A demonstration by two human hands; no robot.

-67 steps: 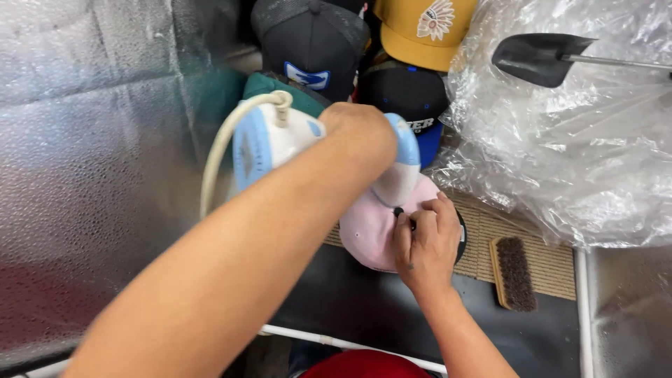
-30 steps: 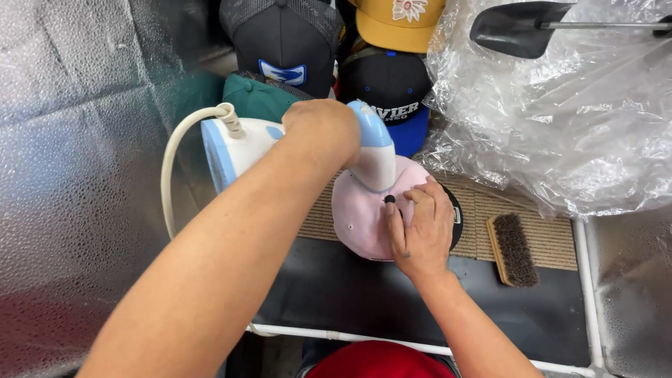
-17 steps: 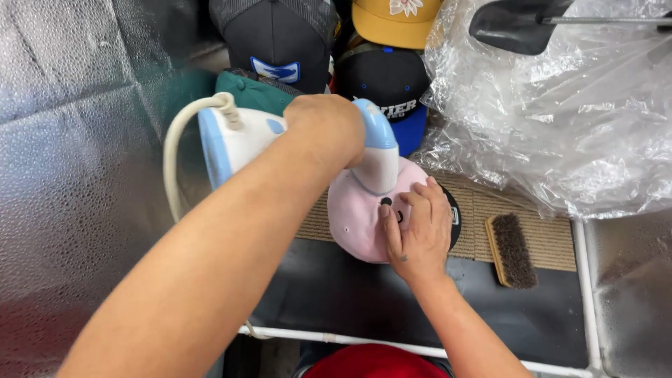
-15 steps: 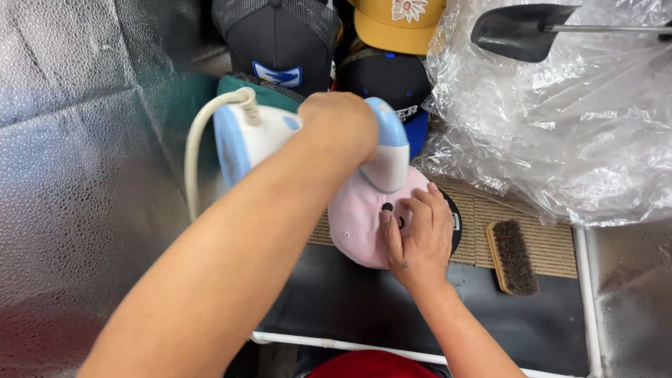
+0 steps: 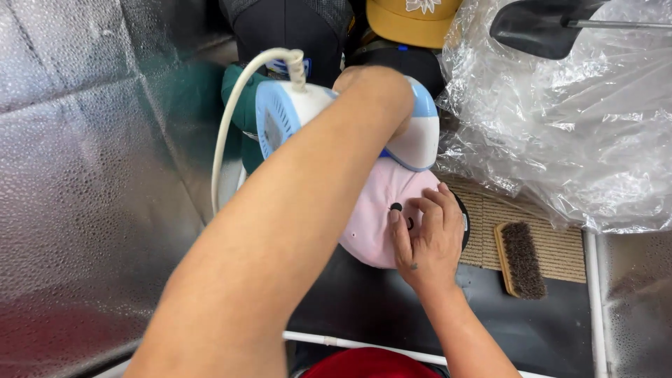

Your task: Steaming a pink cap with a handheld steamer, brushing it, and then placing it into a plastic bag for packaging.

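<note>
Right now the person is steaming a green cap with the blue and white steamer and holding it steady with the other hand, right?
Not quite: the cap being steamed is pink, not green. The head view shows the left hand gripping the blue and white steamer against it, while the right hand presses on the cap to steady it.

Pink cap (image 5: 374, 217), blue-and-white steam iron (image 5: 308, 115), yellow cap (image 5: 409, 21), dimpled silver wall (image 5: 91, 175).

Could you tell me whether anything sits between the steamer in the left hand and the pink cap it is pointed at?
Nothing visible does: the steamer in the left hand meets the pink cap directly, and the right hand rests lower on the crown.
</note>
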